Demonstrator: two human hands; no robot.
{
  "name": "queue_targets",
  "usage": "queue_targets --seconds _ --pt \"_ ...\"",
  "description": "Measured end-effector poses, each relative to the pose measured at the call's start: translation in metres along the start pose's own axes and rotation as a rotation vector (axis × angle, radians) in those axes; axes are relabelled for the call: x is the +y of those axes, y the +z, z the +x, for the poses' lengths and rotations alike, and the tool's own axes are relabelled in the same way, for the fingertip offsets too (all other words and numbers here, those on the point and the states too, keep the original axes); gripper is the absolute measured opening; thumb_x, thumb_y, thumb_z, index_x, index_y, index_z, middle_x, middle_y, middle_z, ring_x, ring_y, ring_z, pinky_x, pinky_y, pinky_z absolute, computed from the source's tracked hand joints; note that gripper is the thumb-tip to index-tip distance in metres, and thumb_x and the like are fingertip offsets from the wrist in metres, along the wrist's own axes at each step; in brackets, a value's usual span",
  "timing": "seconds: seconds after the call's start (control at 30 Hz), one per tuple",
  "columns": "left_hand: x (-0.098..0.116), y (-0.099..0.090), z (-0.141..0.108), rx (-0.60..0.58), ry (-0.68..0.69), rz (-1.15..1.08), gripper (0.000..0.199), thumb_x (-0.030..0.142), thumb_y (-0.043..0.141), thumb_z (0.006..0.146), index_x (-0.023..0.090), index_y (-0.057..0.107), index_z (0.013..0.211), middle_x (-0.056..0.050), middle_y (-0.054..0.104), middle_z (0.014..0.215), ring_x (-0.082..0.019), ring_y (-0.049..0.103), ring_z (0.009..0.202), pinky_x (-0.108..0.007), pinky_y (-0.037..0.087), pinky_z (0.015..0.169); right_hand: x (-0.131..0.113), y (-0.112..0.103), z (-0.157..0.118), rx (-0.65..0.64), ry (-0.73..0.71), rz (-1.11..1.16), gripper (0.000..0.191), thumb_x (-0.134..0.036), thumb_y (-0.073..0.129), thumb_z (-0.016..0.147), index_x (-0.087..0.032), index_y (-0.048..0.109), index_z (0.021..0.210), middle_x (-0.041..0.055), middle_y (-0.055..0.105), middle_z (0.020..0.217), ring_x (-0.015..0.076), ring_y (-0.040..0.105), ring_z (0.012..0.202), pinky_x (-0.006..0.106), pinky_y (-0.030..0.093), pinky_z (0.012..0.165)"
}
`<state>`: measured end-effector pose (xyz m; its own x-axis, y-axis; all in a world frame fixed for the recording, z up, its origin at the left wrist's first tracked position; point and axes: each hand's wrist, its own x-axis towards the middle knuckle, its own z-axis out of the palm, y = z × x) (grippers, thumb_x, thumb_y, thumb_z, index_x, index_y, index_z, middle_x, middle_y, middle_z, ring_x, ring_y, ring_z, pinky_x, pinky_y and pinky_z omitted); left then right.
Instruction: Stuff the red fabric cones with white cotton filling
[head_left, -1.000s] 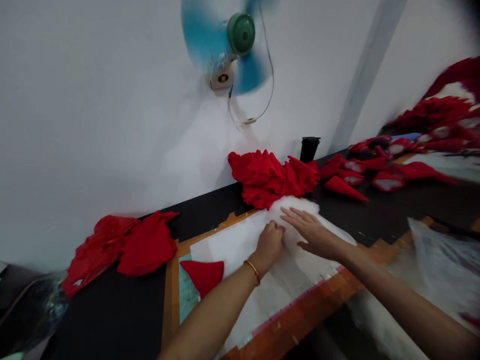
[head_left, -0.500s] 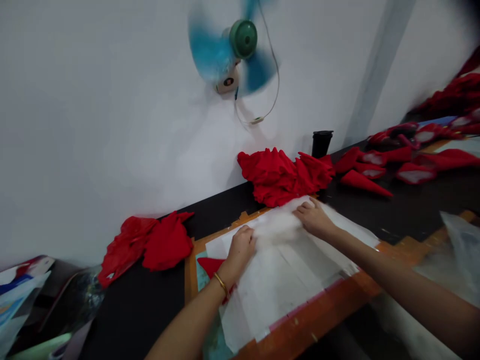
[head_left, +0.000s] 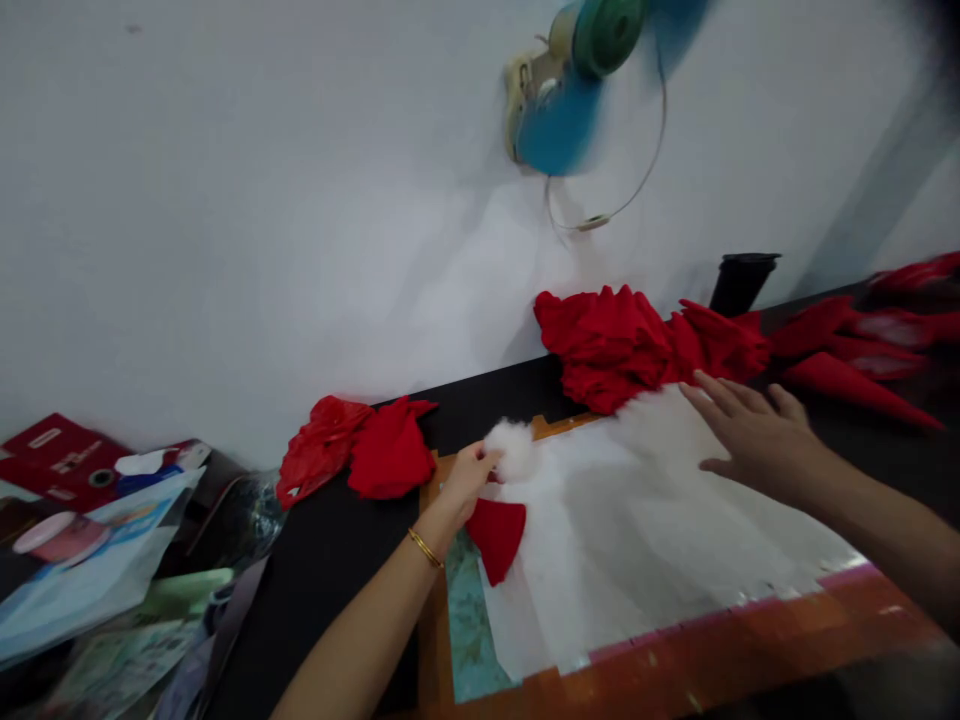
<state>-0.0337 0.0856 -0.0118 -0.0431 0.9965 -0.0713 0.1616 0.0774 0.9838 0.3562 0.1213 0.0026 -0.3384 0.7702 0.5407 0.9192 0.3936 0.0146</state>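
Note:
A tuft of white stuffing [head_left: 511, 448] is pinched in the fingers of my left hand [head_left: 466, 478], at the upper left corner of the white sheets [head_left: 637, 550]. Just below that hand lies a red cone-shaped cloth piece [head_left: 498, 537], its wide end to the right. More white stuffing [head_left: 656, 425] is spread at the back of the sheets. Over its right side my right hand [head_left: 761, 440] is open, palm down, fingers apart. Whether that palm touches the stuffing I cannot tell.
Behind the sheets is a heap of red cloth pieces [head_left: 607, 345], with a black cup [head_left: 742, 283] beyond it. Red cones [head_left: 862, 390] lie at right. Further left are a red bundle [head_left: 390, 450], a red plastic bag [head_left: 322, 445] and clutter. A wall fan [head_left: 577, 90] spins above.
My left hand has come away leftward with a tuft of stuffing. My right hand has opened and its fingers have spread. The view has turned left, and more of the red cone shows.

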Motion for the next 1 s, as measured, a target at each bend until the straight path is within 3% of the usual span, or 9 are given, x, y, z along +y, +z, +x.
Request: queue_targets --seconds 0.13,0.23,0.33,0.47,0.6,0.67,0.8,0.93,1.0 --pt "0.003 0.020 -0.011 -0.075 -0.028 -0.127 0.034 0.045 0.063 0.075 0.013 0.064 0.083 -0.001 0.058 0.067 -0.009 0.048 0.053 -0.023 0.042 0.053 -0.085 -0.028 0.002 0.080 -0.060 0.505 0.048 -0.039 0.055 0.090 -0.025 0.048 0.135 0.0124 0.050 0.140 0.0337 0.050 0.124 0.053 0.045 0.100" --pt "0.008 0.043 -0.027 -0.133 -0.022 -0.155 0.031 0.043 0.061 0.077 0.013 0.066 0.083 -0.001 0.058 0.063 -0.010 0.050 0.054 -0.023 0.042 0.054 -0.153 -0.014 0.003 -0.050 0.121 0.964 0.049 -0.040 0.058 0.085 -0.025 0.050 0.130 0.0135 0.048 0.137 0.0238 0.063 0.095 0.034 0.059 0.064" --pt "0.008 0.053 -0.042 -0.126 -0.028 -0.134 0.023 0.036 0.059 0.079 0.014 0.065 0.081 0.001 0.057 0.058 -0.010 0.049 0.052 -0.022 0.040 0.051 -0.187 0.009 0.002 -0.131 0.244 1.162 0.024 -0.030 0.056 0.080 -0.021 0.061 0.102 0.0084 0.064 0.104 0.0199 0.062 0.079 0.030 0.055 0.061" --pt "0.000 0.040 -0.049 -0.067 -0.044 -0.081 0.020 0.033 0.058 0.079 0.016 0.059 0.069 0.001 0.056 0.054 -0.010 0.048 0.046 -0.021 0.036 0.046 -0.185 0.020 -0.005 -0.175 0.381 1.168 0.011 -0.030 0.051 0.081 -0.022 0.058 0.077 -0.0021 0.058 0.064 0.0162 0.055 0.057 0.027 0.046 0.055" --pt "-0.007 0.023 -0.047 -0.033 -0.035 -0.039 0.022 0.034 0.059 0.079 0.017 0.058 0.066 0.000 0.058 0.057 -0.010 0.049 0.046 -0.022 0.036 0.046 -0.173 0.019 -0.008 -0.196 0.398 1.083 0.019 -0.039 0.053 0.081 -0.023 0.056 0.071 -0.0034 0.055 0.058 0.0162 0.052 0.054 0.026 0.042 0.054" --pt "-0.006 0.023 -0.049 -0.023 -0.010 -0.034 0.015 0.032 0.063 0.078 0.017 0.065 0.081 -0.004 0.065 0.074 -0.011 0.056 0.058 -0.022 0.041 0.052 -0.173 0.018 -0.008 -0.188 0.419 1.078 0.017 -0.038 0.054 0.079 -0.024 0.054 0.072 -0.0035 0.056 0.059 0.0166 0.052 0.054 0.027 0.042 0.054" --pt "0.001 0.038 -0.056 -0.111 0.081 -0.088 0.057 0.023 0.074 0.066 0.020 0.057 0.121 -0.011 0.064 0.116 -0.019 0.061 0.098 -0.025 0.049 0.071 -0.187 0.020 -0.009 -0.182 0.456 1.163 0.014 -0.037 0.055 0.078 -0.023 0.054 0.077 -0.0031 0.058 0.064 0.0171 0.054 0.057 0.027 0.044 0.056" --pt "-0.002 0.043 -0.056 -0.100 0.041 -0.112 0.021 0.014 0.061 0.069 0.015 0.065 0.089 -0.005 0.069 0.083 -0.015 0.061 0.070 -0.025 0.048 0.065 -0.194 0.021 -0.013 -0.234 0.449 1.280 0.020 -0.041 0.058 0.082 -0.022 0.055 0.077 -0.0030 0.058 0.067 0.0168 0.054 0.062 0.027 0.043 0.060" --pt "-0.006 0.037 -0.054 -0.042 0.014 -0.113 0.016 0.012 0.055 0.069 0.015 0.064 0.082 -0.002 0.066 0.070 -0.014 0.059 0.062 -0.024 0.046 0.060 -0.188 0.021 -0.017 -0.242 0.479 1.272 0.026 -0.045 0.059 0.085 -0.022 0.053 0.074 -0.0031 0.057 0.064 0.0170 0.054 0.064 0.027 0.042 0.062"
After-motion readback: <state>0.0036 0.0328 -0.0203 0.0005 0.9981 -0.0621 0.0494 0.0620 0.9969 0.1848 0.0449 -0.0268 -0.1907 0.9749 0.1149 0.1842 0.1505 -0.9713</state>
